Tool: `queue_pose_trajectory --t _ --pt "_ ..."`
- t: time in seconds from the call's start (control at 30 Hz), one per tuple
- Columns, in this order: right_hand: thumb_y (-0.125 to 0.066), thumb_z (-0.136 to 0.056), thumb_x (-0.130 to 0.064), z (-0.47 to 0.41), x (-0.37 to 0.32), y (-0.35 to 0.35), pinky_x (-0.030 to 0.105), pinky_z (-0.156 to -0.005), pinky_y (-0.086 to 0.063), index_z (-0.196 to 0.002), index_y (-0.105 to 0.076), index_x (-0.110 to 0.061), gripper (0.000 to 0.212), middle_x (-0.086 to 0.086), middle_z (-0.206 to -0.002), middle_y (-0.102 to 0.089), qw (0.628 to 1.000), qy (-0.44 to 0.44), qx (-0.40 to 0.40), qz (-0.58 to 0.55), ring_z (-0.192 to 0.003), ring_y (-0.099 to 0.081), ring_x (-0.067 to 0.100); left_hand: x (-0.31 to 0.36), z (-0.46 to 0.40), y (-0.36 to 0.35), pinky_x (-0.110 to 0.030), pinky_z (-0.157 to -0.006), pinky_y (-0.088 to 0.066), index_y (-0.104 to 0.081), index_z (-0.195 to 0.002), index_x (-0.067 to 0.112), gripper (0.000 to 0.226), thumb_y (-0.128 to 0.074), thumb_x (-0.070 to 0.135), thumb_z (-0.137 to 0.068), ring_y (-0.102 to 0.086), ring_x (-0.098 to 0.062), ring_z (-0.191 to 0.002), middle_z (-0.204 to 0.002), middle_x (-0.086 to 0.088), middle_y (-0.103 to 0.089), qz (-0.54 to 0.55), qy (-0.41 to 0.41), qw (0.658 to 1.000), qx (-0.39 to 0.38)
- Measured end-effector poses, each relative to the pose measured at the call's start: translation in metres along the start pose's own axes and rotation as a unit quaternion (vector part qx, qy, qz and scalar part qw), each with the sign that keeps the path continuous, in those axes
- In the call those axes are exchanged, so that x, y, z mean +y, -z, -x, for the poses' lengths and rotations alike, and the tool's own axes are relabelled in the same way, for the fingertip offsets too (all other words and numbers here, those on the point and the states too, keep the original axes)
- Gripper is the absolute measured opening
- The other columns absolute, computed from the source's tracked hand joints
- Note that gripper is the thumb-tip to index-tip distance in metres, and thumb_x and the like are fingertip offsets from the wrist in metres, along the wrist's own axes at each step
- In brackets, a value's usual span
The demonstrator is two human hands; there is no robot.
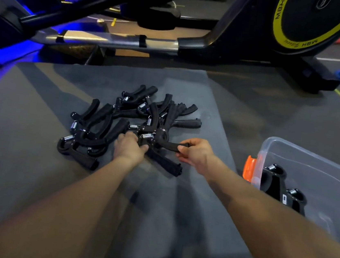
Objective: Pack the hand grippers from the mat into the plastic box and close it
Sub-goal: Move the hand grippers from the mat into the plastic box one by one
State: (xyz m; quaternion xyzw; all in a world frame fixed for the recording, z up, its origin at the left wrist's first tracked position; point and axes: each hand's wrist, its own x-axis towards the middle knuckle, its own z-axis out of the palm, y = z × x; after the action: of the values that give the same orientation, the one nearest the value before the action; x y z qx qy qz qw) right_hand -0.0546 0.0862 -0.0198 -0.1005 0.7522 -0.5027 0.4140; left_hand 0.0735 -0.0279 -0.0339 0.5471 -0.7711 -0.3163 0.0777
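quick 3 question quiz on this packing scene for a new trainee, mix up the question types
1. True or false: the plastic box already holds some hand grippers.
2. What does the right hand hold? A) the orange latch B) a handle of a hand gripper C) nothing
3. Where is the pile of hand grippers lying, and on which side of it does the box stand?

Key
1. True: black grippers show through the clear wall, next to the orange latch.
2. B: its fingers pinch the handle, while the left hand grips the same part of the pile.
3. On the grey mat; the box stands to the right.
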Motion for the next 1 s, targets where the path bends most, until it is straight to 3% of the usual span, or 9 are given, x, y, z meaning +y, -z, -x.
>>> queue_pose_trajectory --t 0.13,0.2,0.3,0.37,0.43,0.5,0.63,0.8,1.0 --pt "-0.052 -0.091 0.004 0.025 -0.029 0.045 0.015 -0.044 -0.052 -0.074 -0.05 -0.012 0.023 0.007 -0.069 -0.055 0.999 0.01 -0.013 -0.035 -0.033 -0.059 0.002 0.035 0.014 0.01 -0.031 -0.088 -0.044 -0.057 -0.112 0.004 0.036 -0.059 0.031 -0.089 -0.057 -0.028 -0.103 -0.117 -0.015 -0.059 0.12 0.01 0.991 -0.061" --pt "-0.052 -0.091 0.004 0.037 -0.04 0.065 0.016 -0.045 -0.053 -0.074 -0.05 -0.012 0.023 0.007 -0.069 -0.056 0.999 0.018 -0.013 -0.047 -0.034 -0.06 0.003 0.06 0.028 0.008 -0.026 -0.07 -0.047 -0.056 -0.112 0.003 0.029 -0.051 0.025 -0.094 -0.061 -0.024 -0.088 -0.101 -0.009 -0.065 0.271 0.038 0.952 -0.136" --pt "-0.053 -0.091 0.003 0.054 -0.05 0.095 0.018 -0.048 -0.054 -0.075 -0.051 -0.013 0.023 0.006 -0.069 -0.056 0.998 0.038 0.012 -0.042 -0.039 -0.061 0.006 0.097 0.05 0.005 -0.03 -0.087 -0.049 -0.046 -0.126 0.004 0.029 -0.044 0.012 -0.098 -0.061 -0.03 -0.111 -0.119 -0.013 -0.061 0.446 0.105 0.87 -0.183" --pt "-0.055 -0.091 -0.001 0.065 -0.053 0.113 0.02 -0.054 -0.049 -0.077 -0.056 -0.012 0.018 0.005 -0.072 -0.056 0.996 0.072 0.05 0.008 -0.052 -0.06 0.01 0.118 0.061 0.004 -0.037 -0.093 -0.047 -0.048 -0.122 0.001 0.027 -0.046 0.008 -0.096 -0.058 -0.034 -0.117 -0.127 -0.018 -0.058 0.477 0.11 0.851 -0.189" --pt "-0.061 -0.088 -0.009 0.073 -0.053 0.131 0.022 -0.068 -0.047 -0.099 -0.066 -0.008 0.012 0.005 -0.088 -0.06 0.974 0.116 0.112 0.161 -0.072 -0.061 0.017 0.138 0.072 0.0 -0.039 -0.095 -0.047 -0.053 -0.112 0.001 0.019 -0.049 0.008 -0.095 -0.058 -0.035 -0.116 -0.124 -0.02 -0.059 0.48 0.096 0.849 -0.2" --pt "-0.064 -0.087 -0.021 0.079 -0.048 0.147 0.027 -0.091 -0.045 -0.12 -0.062 -0.012 0.034 0.006 -0.111 -0.063 0.927 0.148 0.148 0.311 -0.104 -0.06 0.024 0.158 0.083 -0.005 -0.037 -0.093 -0.047 -0.052 -0.116 0.003 0.023 -0.051 0.01 -0.094 -0.058 -0.035 -0.116 -0.118 -0.021 -0.061 0.471 0.08 0.855 -0.203" --pt "-0.059 -0.088 -0.036 0.093 -0.038 0.169 0.033 -0.106 -0.032 -0.128 -0.057 -0.021 0.043 0.013 -0.128 -0.05 0.88 0.223 0.158 0.388 -0.123 -0.04 0.032 0.188 0.099 -0.019 -0.034 -0.086 -0.049 -0.052 -0.122 -0.001 0.032 -0.054 0.011 -0.093 -0.061 -0.034 -0.111 -0.121 -0.022 -0.061 0.454 0.06 0.869 -0.187" --pt "-0.065 -0.085 -0.028 0.109 -0.03 0.191 0.036 -0.097 -0.04 -0.134 -0.05 -0.02 0.052 0.011 -0.12 -0.051 0.828 0.258 0.098 0.489 -0.118 -0.045 0.029 0.215 0.114 -0.035 -0.033 -0.078 -0.052 -0.055 -0.097 -0.001 0.016 -0.06 0.011 -0.088 -0.066 -0.031 -0.089 -0.096 -0.019 -0.062 0.439 0.036 0.881 -0.173" --pt "-0.05 -0.087 -0.005 0.114 -0.017 0.217 0.038 -0.081 -0.046 -0.117 -0.052 -0.007 0.029 0.013 -0.116 -0.055 0.791 0.242 0.209 0.521 -0.108 -0.056 0.034 0.24 0.14 -0.067 -0.032 -0.072 -0.055 -0.052 -0.079 0.003 0.018 -0.063 0.014 -0.087 -0.065 -0.023 -0.069 -0.089 -0.018 -0.064 0.424 0.006 0.883 -0.202"
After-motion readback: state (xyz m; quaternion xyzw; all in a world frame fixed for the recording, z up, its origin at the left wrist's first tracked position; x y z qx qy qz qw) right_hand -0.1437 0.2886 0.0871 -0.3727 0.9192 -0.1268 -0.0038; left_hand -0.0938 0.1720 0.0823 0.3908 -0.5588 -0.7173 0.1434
